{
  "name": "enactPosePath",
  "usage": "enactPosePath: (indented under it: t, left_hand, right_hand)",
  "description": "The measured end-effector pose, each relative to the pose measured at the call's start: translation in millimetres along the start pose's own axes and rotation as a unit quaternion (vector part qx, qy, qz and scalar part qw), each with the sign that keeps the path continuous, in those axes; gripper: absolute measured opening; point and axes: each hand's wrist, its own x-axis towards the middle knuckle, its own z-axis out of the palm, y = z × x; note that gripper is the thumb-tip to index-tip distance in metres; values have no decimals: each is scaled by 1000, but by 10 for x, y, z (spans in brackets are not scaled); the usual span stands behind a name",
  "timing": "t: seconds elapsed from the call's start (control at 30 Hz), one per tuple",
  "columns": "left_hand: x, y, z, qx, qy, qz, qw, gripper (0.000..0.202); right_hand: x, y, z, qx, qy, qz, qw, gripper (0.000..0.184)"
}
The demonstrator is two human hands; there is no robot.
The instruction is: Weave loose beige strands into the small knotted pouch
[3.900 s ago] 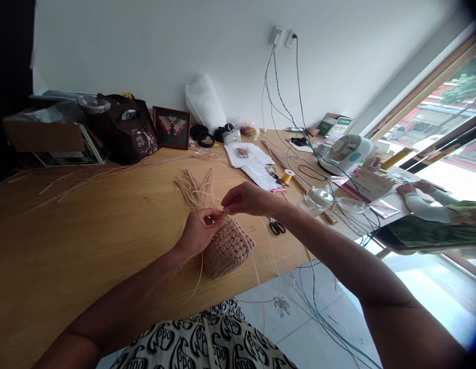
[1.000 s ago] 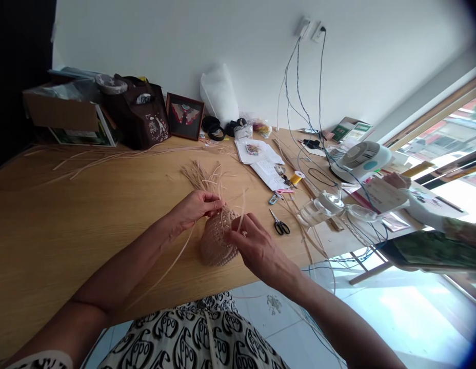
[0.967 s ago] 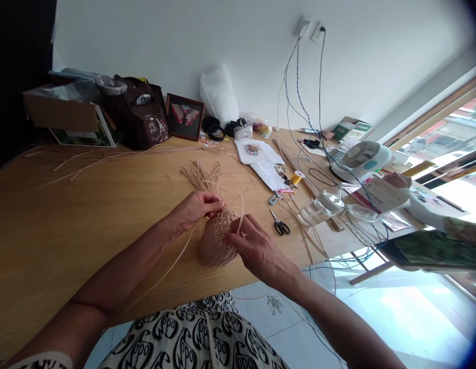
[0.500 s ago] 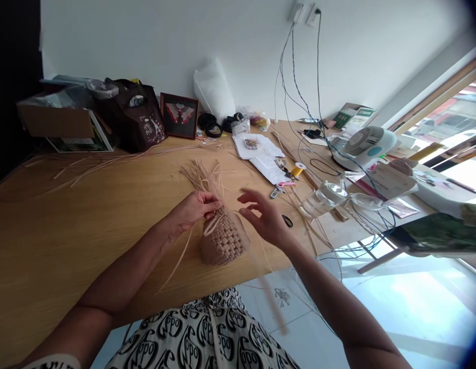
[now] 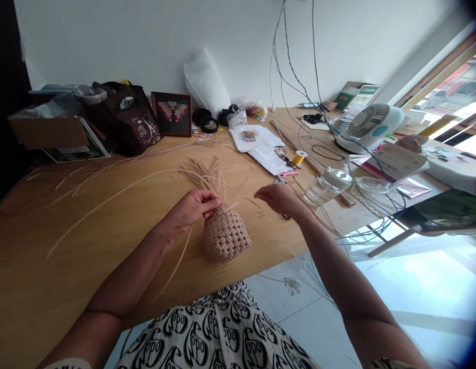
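Observation:
A small basket [image 5: 228, 236], closely woven from pale tan strips, rests near the table's front edge. Loose strip ends [image 5: 205, 174] fan out from its top toward the wall. My left hand [image 5: 203, 204] pinches strips where they leave the weave. To the right of the basket, my right hand [image 5: 278, 199] is raised over the table, apart from the weave. Its fingers are pressed together and point left; what they hold, if anything, is hidden. One long strip [image 5: 107, 197] curves far out to the left, and another strip [image 5: 180, 264] hangs below my left hand.
More strips lie along the back left, before a cardboard box [image 5: 49, 132] and a dark bag [image 5: 132, 123]. Behind are a framed piece [image 5: 172, 114] and white pillow [image 5: 207, 84]. Papers [image 5: 271, 159], a yellow spool [image 5: 298, 157], a clear jug [image 5: 328, 187], cables and a fan [image 5: 371, 128] occupy the right.
My right hand has moved right, away from the basket, and its fingers have closed together. A long strip now arcs out to the left. My left hand keeps its pinch.

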Motion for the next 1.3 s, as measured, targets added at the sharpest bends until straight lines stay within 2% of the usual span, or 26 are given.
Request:
enactPosePath:
  t: [0.07, 0.1, 0.13, 0.2, 0.23, 0.3, 0.57, 0.77, 0.9, 1.0, 1.07, 1.2, 1.3]
  left_hand:
    - [-5, -1, 16, 4, 5, 4, 1000, 23]
    - [-10, 4, 29, 6, 7, 7, 1000, 23]
    - [-17, 11, 43, 7, 8, 10, 1000, 22]
    - [-31, 29, 70, 8, 9, 12, 1000, 22]
    - [-36, 36, 80, 8, 12, 11, 1000, 22]
    - [-43, 44, 88, 8, 20, 8, 1000, 22]
    - [-22, 19, 67, 50, 18, -23, 998, 19]
    - [-17, 25, 67, 60, -12, -43, 997, 20]
    - [-33, 67, 59, 48, -34, -43, 997, 22]
    - [-32, 63, 39, 34, -28, -36, 998, 25]
    - [-20, 44, 24, 28, -23, -28, 999, 26]
    - [-1, 33, 16, 28, -18, -24, 999, 29]
    - [-11, 66, 20, 46, -17, -23, 999, 33]
  right_hand:
    - [88, -234, 6, 1, 61, -9, 998, 21]
    - [143, -379, 20, 32, 66, -25, 997, 23]
    - [203, -525, 39, 77, 49, -46, 995, 25]
    - [324, -774, 91, 142, -27, -79, 986, 28]
    - [378, -864, 120, 162, -60, -87, 981, 27]
    - [459, -971, 170, 192, -89, -87, 973, 23]
    - [518, -1024, 181, 238, -73, -69, 966, 12]
    - [615, -1040, 225, 261, -40, -45, 964, 13]
    - [575, -935, 241, 219, -8, -37, 975, 19]
    - [404, -859, 186, 146, 9, -29, 989, 23]
    - [248, -861, 127, 107, -1, -51, 993, 21]
    - [-2, -993, 48, 52, -28, -162, 985, 19]
    - [-59, -1110, 59, -60, -46, -203, 976, 20]
